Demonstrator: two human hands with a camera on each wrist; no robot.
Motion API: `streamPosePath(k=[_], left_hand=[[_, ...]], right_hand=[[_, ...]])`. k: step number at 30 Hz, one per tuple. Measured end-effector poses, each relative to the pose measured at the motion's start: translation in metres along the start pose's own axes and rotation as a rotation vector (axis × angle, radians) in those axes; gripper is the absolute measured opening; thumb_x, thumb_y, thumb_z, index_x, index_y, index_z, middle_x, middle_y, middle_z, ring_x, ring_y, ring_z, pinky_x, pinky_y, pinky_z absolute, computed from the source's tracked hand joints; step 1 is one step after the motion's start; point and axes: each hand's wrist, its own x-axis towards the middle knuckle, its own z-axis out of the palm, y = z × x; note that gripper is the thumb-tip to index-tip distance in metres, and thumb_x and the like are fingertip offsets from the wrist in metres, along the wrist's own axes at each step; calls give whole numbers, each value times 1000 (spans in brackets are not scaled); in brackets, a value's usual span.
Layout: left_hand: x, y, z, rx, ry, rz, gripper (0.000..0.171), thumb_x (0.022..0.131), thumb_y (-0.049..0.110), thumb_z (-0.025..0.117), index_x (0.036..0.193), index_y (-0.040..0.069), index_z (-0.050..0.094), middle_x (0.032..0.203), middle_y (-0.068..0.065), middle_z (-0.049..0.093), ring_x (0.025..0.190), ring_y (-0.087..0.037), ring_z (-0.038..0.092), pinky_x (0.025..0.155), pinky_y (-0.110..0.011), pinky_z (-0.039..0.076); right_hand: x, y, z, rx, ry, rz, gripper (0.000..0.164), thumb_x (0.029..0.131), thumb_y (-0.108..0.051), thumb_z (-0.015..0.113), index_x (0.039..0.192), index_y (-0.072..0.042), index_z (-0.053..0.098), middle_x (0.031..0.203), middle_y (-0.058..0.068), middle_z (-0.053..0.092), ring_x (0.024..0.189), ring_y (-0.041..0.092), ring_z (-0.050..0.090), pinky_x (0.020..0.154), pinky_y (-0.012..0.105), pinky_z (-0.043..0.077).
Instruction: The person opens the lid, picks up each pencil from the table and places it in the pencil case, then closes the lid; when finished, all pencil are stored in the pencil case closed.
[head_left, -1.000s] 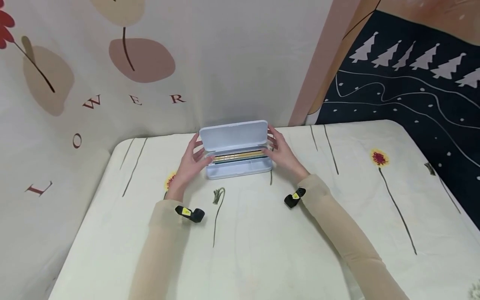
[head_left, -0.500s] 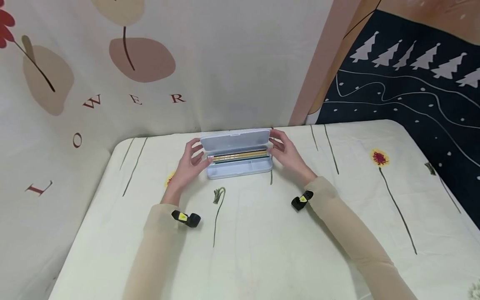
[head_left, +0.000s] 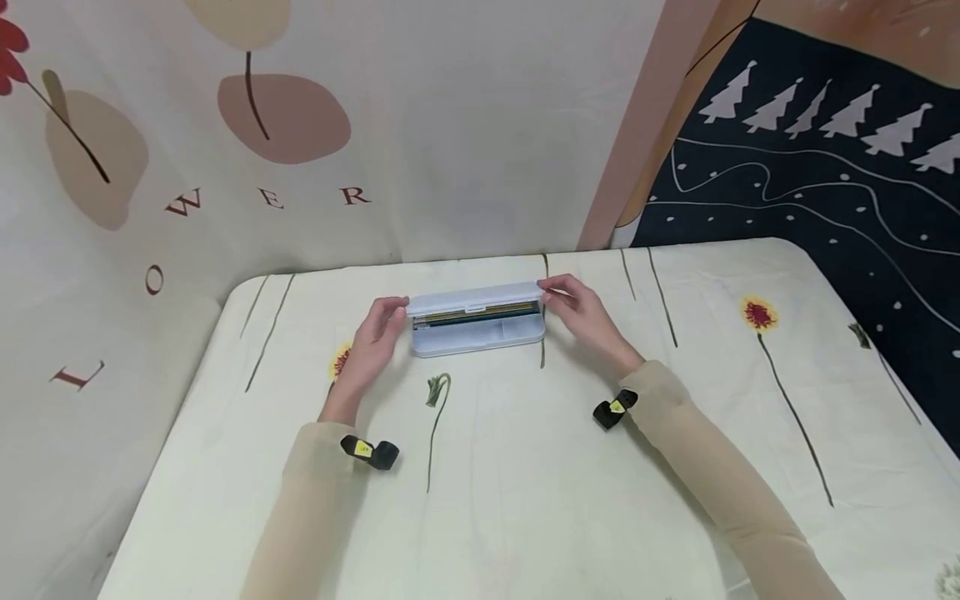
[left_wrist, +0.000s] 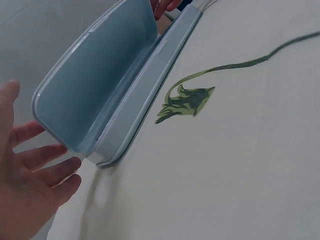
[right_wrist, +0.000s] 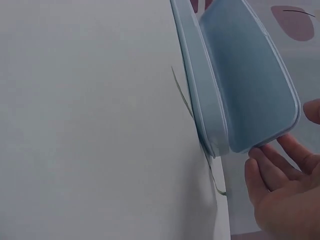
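Note:
A light blue pencil case lies on the cloth-covered table, its hinged lid tilted forward, partly lowered over the base. Yellow and dark green pencils show through the gap, partly hidden by the lid. At the lid's left end, the fingers of my left hand touch its edge. My right hand touches the right end in the same way. In the left wrist view, relaxed fingers lie against the lid's corner, thumb apart. The right wrist view has fingertips under the lid's end, thumb apart.
The white tablecloth carries printed flowers and stems. Behind the table hangs a pale curtain with printed letters. A dark cloth with tree shapes hangs at the right.
The lid has swung forward and down from nearly upright, hiding more of the pencils. Both hands have moved with it, slightly toward me. The base has stayed in place.

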Motion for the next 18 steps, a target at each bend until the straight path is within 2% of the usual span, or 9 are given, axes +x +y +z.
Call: streamPosePath(k=[3, 7, 12, 18], left_hand=[[5, -17, 3, -1, 49, 9, 36, 104, 22, 46, 129, -4, 47, 142, -21, 46, 133, -34, 40, 111, -43, 30], [4, -24, 8, -19, 77, 20, 30, 101, 19, 54, 122, -2, 51, 141, -18, 48, 130, -33, 45, 108, -38, 35], [1, -28, 10, -58, 68, 13, 29, 97, 16, 59, 120, -1, 52, 143, -15, 46, 131, -30, 43, 110, -36, 32], [-2, -34, 12, -84, 31, 14, 34, 96, 11, 61, 125, -4, 52, 149, -16, 38, 134, -33, 38, 111, -38, 30]], right_hand=[[-3, -1, 3, -25, 17, 12, 29, 100, -3, 49, 121, 16, 50, 135, 28, 49, 124, 39, 49, 102, 43, 42], [0, 8, 6, -29, 44, 46, 26, 97, -3, 54, 116, 15, 53, 133, 27, 50, 124, 37, 50, 101, 40, 43], [7, 31, 6, -54, 39, 56, 24, 94, -5, 61, 113, 9, 56, 134, 23, 51, 125, 34, 49, 103, 40, 41], [7, 38, 5, -129, -4, 11, 28, 91, -5, 65, 117, 4, 61, 131, 18, 52, 121, 31, 51, 100, 42, 43]])
